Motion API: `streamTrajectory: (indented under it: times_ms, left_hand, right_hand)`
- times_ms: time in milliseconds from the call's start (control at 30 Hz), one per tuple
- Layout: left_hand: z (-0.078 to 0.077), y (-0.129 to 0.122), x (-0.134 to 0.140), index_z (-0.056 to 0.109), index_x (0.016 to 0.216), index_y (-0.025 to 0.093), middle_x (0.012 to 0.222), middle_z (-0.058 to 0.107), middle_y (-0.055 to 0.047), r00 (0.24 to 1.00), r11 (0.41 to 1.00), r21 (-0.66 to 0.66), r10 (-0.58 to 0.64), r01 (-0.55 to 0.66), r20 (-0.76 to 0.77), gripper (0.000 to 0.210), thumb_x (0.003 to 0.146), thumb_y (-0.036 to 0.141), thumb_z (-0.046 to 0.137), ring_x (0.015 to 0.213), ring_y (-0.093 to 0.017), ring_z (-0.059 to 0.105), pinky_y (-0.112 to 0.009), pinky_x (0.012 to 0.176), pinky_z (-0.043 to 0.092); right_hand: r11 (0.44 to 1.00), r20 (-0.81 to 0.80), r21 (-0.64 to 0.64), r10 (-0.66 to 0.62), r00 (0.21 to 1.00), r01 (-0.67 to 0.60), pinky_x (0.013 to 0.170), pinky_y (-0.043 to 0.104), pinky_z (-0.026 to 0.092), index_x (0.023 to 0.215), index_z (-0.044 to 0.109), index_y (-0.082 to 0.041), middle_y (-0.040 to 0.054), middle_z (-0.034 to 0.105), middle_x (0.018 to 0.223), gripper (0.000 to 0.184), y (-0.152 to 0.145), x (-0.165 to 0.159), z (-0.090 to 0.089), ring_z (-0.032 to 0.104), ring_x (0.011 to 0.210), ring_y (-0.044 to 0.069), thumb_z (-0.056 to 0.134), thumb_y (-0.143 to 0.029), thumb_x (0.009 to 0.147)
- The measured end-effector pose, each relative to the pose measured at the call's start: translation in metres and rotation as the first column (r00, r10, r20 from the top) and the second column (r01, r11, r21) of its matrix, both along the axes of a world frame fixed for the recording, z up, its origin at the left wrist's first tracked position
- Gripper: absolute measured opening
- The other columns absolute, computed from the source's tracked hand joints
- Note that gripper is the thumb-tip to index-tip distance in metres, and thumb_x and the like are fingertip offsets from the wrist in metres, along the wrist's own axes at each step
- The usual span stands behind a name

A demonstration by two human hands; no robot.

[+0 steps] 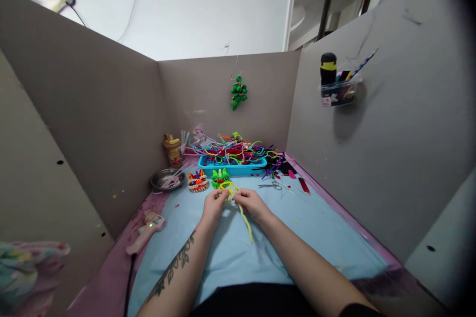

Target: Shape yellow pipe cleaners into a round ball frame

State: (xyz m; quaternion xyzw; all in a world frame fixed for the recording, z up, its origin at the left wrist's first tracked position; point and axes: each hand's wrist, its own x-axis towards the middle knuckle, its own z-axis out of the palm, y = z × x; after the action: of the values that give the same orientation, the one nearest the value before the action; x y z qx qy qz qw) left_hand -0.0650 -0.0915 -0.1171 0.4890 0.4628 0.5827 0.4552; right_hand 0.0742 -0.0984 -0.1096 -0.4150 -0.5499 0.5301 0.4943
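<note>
A yellow pipe cleaner is bent into a looped shape between my two hands, and one loose end hangs down over the blue cloth. My left hand pinches the left side of the loops. On the other side, my right hand has its fingertips closed on the yellow strand near where the tail drops. The exact twist between the fingertips is too small to make out. Just beyond my hands sit a green pipe-cleaner figure and, to its left, an orange and white one.
A blue tray heaped with coloured pipe cleaners stands at the back. Scissors lie to the right, near a red object. At left are a metal bowl and a pink glue gun. Grey panels enclose the table.
</note>
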Motion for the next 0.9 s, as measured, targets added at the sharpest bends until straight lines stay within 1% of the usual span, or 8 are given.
streamTrajectory:
  times_ms: [167,233,333,433,533,600,767,900]
  left_hand:
    - [0.002,-0.001,-0.001,0.058,0.060,0.012,0.051,0.048,0.003,0.999,0.999,-0.037,-0.026,0.027,0.018,0.032,0.059,0.042,0.069,0.046,-0.006,0.037,-0.019,0.045,0.027]
    - [0.001,-0.001,-0.001,0.056,0.058,0.012,0.049,0.045,0.004,0.998,0.999,-0.037,-0.029,0.030,0.047,0.034,0.059,0.044,0.068,0.045,-0.006,0.035,-0.019,0.044,0.026]
    - [0.001,0.000,-0.002,0.054,0.056,0.013,0.049,0.043,0.004,0.996,0.998,-0.040,-0.043,0.046,0.076,0.037,0.060,0.047,0.067,0.045,-0.006,0.034,-0.020,0.045,0.025]
    - [0.003,0.000,-0.001,0.055,0.057,0.012,0.050,0.044,0.004,0.996,0.997,-0.015,-0.072,0.072,0.045,0.035,0.060,0.045,0.068,0.047,-0.006,0.035,-0.020,0.046,0.025]
    - [0.006,-0.002,-0.001,0.056,0.058,0.012,0.050,0.044,0.004,0.989,0.989,0.001,-0.145,0.145,0.013,0.035,0.061,0.045,0.068,0.048,-0.007,0.035,-0.020,0.047,0.024]
    - [0.007,-0.004,-0.002,0.057,0.059,0.012,0.051,0.046,0.003,0.969,0.969,-0.010,-0.246,0.246,0.001,0.034,0.062,0.045,0.067,0.048,-0.007,0.036,-0.020,0.048,0.024]
    - [0.007,-0.006,-0.009,0.057,0.061,0.012,0.055,0.050,0.001,0.871,0.867,-0.093,-0.491,0.490,0.014,0.032,0.064,0.042,0.067,0.050,-0.007,0.040,-0.021,0.049,0.026]
    - [0.006,-0.005,-0.011,0.057,0.064,0.012,0.058,0.051,0.001,0.874,0.870,-0.086,-0.485,0.486,0.026,0.030,0.064,0.039,0.068,0.051,-0.007,0.043,-0.020,0.051,0.029]
  right_hand:
    - [0.999,0.019,0.053,0.010,1.000,-0.011,0.047,0.022,0.027,0.058,0.056,-0.015,-0.0040,0.047,0.048,0.020,0.003,0.001,-0.004,0.037,0.046,0.007,0.062,-0.033,0.064]
    - [0.993,0.016,0.113,0.016,1.000,-0.018,0.051,0.022,0.032,0.070,0.058,-0.016,-0.0031,0.052,0.057,0.016,0.003,0.001,-0.005,0.044,0.052,0.009,0.062,-0.030,0.063]
    - [0.968,0.057,0.249,0.005,0.998,-0.019,0.056,0.022,0.037,0.088,0.057,-0.020,-0.0026,0.057,0.071,0.030,-0.001,0.000,-0.003,0.049,0.060,0.011,0.065,-0.023,0.059]
    - [0.941,0.123,0.336,-0.080,0.989,0.035,0.061,0.023,0.040,0.080,0.060,-0.019,-0.0006,0.058,0.073,0.016,-0.004,0.001,0.001,0.051,0.066,0.012,0.062,-0.026,0.066]
    - [0.940,0.088,0.313,-0.175,0.981,0.139,0.063,0.025,0.041,0.076,0.061,-0.018,0.0004,0.058,0.070,0.015,0.001,0.006,0.000,0.051,0.064,0.013,0.060,-0.031,0.070]
    - [0.949,0.049,0.276,-0.174,0.983,0.154,0.063,0.026,0.041,0.080,0.061,-0.017,0.0000,0.057,0.068,0.019,0.007,0.010,-0.003,0.051,0.062,0.013,0.061,-0.032,0.069]
    - [0.959,0.115,0.279,-0.076,0.990,0.042,0.070,0.028,0.043,0.070,0.066,-0.018,0.0051,0.056,0.088,0.020,0.013,0.019,-0.001,0.053,0.085,0.019,0.066,-0.038,0.066]
    - [0.977,0.091,0.200,0.051,0.995,-0.069,0.086,0.033,0.039,0.062,0.067,-0.017,0.0087,0.051,0.110,0.023,0.010,0.019,0.004,0.045,0.109,0.024,0.069,-0.040,0.063]
